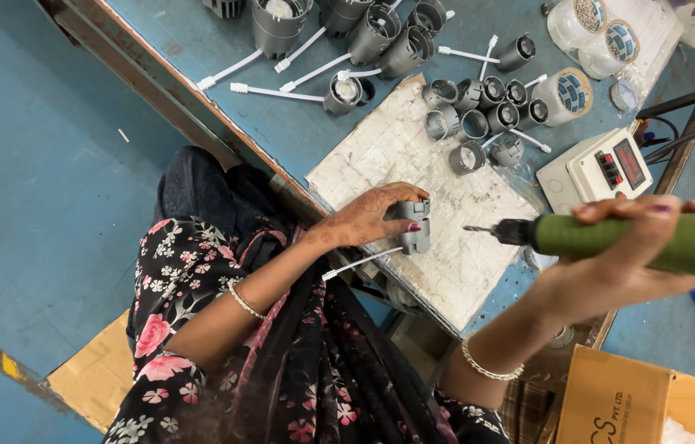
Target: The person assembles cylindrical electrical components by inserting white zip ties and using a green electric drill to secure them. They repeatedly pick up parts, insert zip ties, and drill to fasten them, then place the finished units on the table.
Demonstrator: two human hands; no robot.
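Observation:
My left hand grips a small grey cylindrical housing and presses it onto a worn white board. A white cable trails from the housing toward me. My right hand is closed around a green electric screwdriver, held level. Its bit points left at the housing, a short gap away.
Several more grey housings with white cables lie across the blue workbench. A white control box and clear tubs of small parts sit at the right. A cardboard box stands at lower right.

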